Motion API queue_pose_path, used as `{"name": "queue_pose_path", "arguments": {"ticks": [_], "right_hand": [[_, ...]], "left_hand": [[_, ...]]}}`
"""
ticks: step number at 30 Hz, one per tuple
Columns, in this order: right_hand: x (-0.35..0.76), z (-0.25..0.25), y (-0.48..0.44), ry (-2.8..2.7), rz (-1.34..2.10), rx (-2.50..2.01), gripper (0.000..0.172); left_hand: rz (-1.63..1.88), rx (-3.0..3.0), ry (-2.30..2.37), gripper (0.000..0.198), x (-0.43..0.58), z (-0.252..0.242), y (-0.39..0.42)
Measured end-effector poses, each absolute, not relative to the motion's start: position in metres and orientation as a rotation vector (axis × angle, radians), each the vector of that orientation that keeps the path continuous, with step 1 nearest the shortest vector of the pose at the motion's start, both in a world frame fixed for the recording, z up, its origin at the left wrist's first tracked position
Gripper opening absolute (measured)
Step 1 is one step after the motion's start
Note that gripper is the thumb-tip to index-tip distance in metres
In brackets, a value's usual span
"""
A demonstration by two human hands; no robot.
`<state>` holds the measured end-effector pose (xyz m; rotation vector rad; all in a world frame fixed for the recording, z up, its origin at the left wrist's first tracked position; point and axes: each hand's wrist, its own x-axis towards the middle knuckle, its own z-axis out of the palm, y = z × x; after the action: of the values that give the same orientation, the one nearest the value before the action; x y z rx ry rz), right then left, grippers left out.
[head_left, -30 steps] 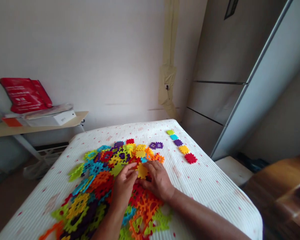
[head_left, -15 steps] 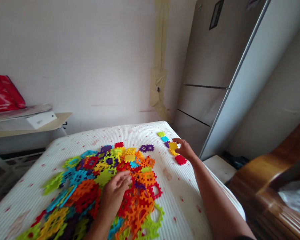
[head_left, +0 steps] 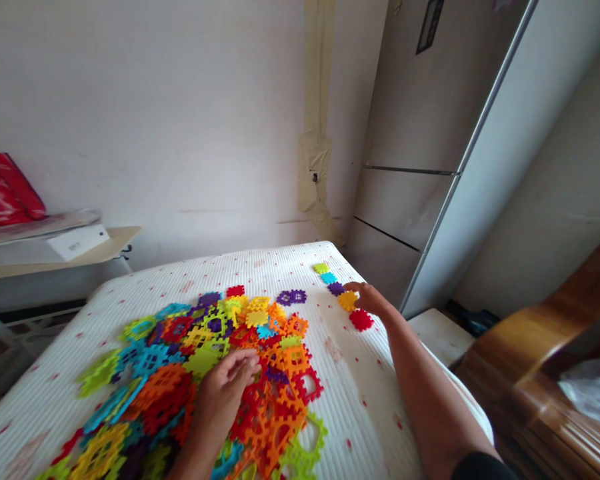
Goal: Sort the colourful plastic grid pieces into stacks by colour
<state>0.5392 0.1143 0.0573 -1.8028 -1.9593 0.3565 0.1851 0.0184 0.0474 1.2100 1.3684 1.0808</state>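
My right hand (head_left: 371, 298) reaches to the far right of the table, its thumb and fingers around the edges of a yellow interlocking tile (head_left: 348, 301). That tile lies in a row between a purple tile (head_left: 336, 289) and a red tile (head_left: 363, 320). Farther along the row are a blue tile (head_left: 329, 277) and a lime green tile (head_left: 321, 268). My left hand (head_left: 227, 383) hovers over a large heap of colourful toothed plastic tiles (head_left: 200, 360), fingers loosely curled and apart, with nothing visible in them.
The heap covers the left and middle of the cloth-covered table (head_left: 350, 387). Two joined purple tiles (head_left: 291, 297) lie between heap and row. A refrigerator (head_left: 405, 200) stands behind on the right, wooden furniture (head_left: 545, 353) at the right, a side table (head_left: 123, 240) at the left.
My right hand has lowered the yellow tile onto the yellow one in the row, uncovering more of the purple tile. My left hand has barely moved. The view has shifted slightly.
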Motion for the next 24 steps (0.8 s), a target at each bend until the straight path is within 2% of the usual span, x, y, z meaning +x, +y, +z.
{"name": "queue_pose_path", "arguments": {"ticks": [24], "right_hand": [[0.538,0.046,0.119,-2.0,0.395,-1.779,0.063]], "left_hand": [[1.098,1.187,1.361,0.045,0.186,0.049,0.018]]}}
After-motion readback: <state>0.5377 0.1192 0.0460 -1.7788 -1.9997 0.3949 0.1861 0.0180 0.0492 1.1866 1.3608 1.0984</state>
